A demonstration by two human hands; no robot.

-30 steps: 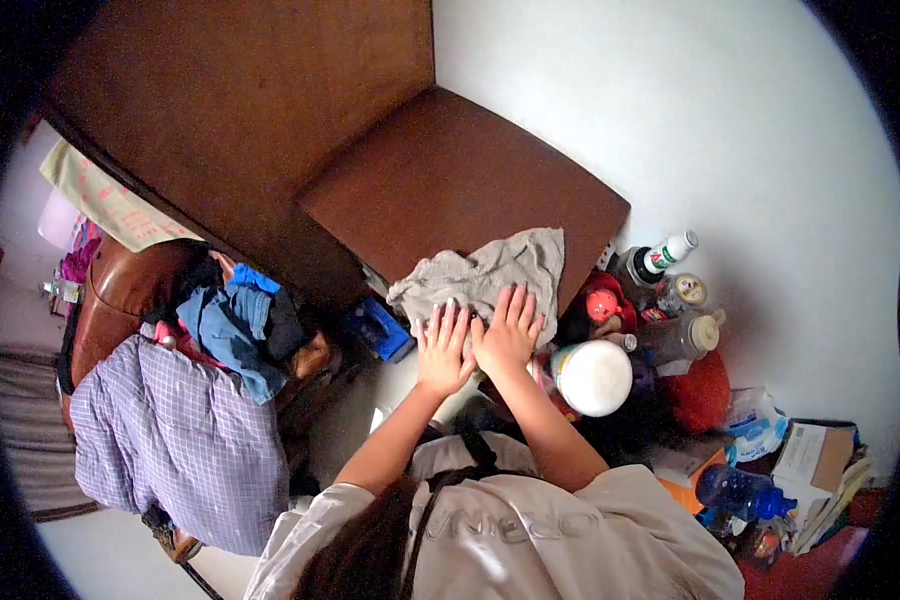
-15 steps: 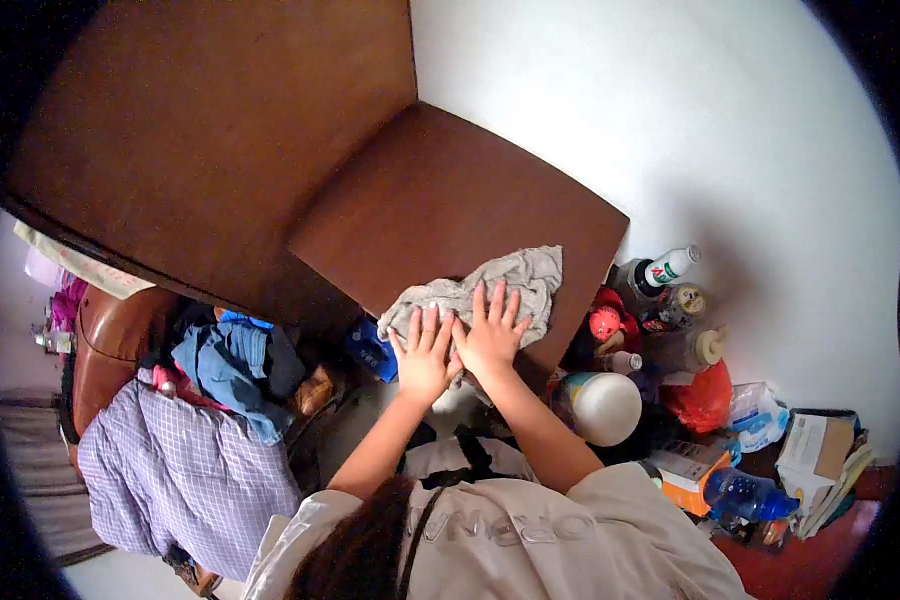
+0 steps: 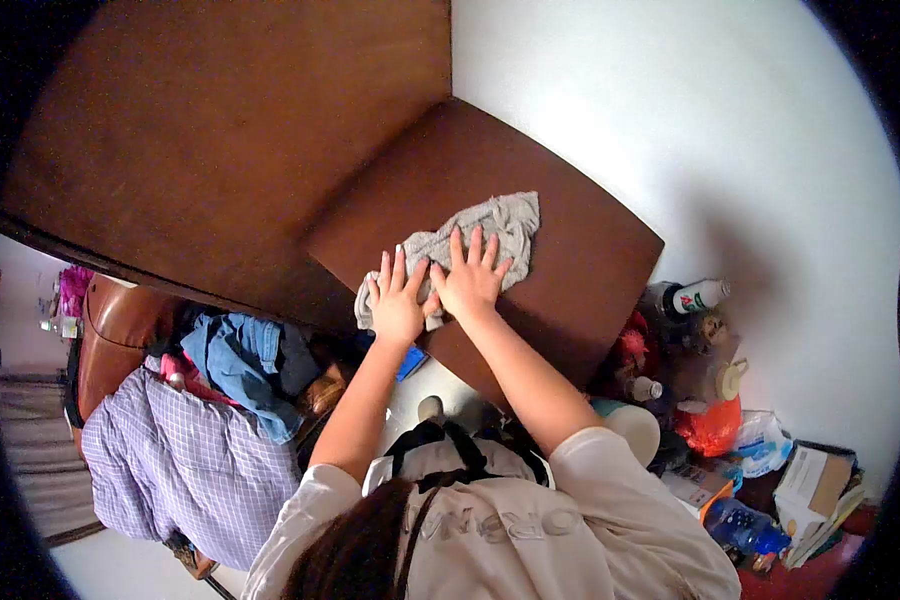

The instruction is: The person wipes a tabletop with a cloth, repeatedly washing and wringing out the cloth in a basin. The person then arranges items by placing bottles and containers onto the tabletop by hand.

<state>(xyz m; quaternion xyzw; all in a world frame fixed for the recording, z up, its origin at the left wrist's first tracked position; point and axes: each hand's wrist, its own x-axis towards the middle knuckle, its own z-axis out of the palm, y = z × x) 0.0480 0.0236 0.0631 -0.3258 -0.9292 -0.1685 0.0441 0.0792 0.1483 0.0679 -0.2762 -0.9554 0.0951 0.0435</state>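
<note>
A crumpled grey cloth (image 3: 505, 228) lies on the brown flat surface (image 3: 580, 225). My left hand (image 3: 398, 305) rests on the cloth's left part with its fingers spread. Beside it, my right hand (image 3: 470, 282) presses flat on the middle of the cloth, fingers apart. The two hands are close together at their thumbs. Part of the cloth is hidden under both palms, and its upper right end sticks out past my right fingers.
A tall brown panel (image 3: 240, 130) rises behind the surface, and a white wall (image 3: 750, 130) stands at the right. Bottles (image 3: 700, 295), a red bag (image 3: 712, 428) and a blue bottle (image 3: 745, 527) crowd the right side. Jeans (image 3: 235, 355) and a checked quilt (image 3: 190, 465) lie at left.
Both hands and the cloth have moved up and to the left across the brown surface, away from its near right edge. The camera view has shifted too. The fingers stay spread.
</note>
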